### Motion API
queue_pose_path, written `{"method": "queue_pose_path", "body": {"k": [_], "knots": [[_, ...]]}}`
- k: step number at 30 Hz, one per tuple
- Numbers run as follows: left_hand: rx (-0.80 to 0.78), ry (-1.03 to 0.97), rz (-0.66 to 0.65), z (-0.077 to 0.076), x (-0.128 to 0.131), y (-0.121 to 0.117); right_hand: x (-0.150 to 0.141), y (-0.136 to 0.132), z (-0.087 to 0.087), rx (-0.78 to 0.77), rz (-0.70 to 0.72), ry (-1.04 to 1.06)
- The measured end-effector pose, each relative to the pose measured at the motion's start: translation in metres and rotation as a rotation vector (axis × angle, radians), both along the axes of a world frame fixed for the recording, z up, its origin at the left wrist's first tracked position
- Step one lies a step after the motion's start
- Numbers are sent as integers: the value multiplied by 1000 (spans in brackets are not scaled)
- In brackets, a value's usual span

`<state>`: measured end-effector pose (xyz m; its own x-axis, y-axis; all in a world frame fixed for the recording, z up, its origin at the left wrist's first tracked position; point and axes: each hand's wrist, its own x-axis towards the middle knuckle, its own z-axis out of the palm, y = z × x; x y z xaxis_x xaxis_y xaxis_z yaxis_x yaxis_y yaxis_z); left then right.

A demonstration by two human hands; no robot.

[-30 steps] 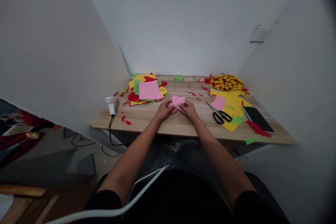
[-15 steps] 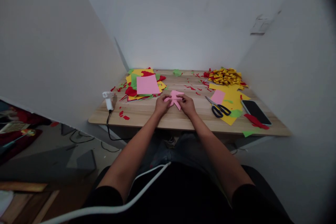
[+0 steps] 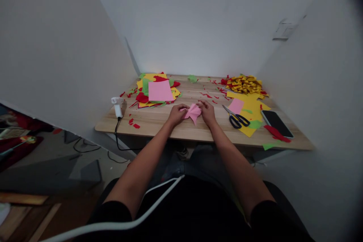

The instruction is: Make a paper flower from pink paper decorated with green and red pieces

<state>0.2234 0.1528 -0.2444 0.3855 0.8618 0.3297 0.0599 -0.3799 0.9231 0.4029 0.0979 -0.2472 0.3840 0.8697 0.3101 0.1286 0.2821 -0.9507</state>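
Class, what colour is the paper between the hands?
The paper is pink, in the head view.

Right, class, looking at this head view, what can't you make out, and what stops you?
All in the head view:
1) Part of the folded pink paper: covered by the left hand.
2) Whether the right hand grips it: too small to tell.
3) Layers of the paper pile: under the pink sheet.
4) Part of the phone: under the red scrap.
5) Where the white cable leads: cut off by the bottom edge.
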Motion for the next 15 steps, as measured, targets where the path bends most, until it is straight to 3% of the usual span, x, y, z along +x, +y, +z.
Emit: {"method": "queue_pose_path", "body": {"k": [4,8,15], "knots": [[62,94,-11,-2,0,-3,2,-4,0,-39,128,3],[169,197,117,0,1,-6,-1,-6,0,-41,225,-4],[295,393,151,12,4,-19,-5,-8,2,-6,269,-88]]}}
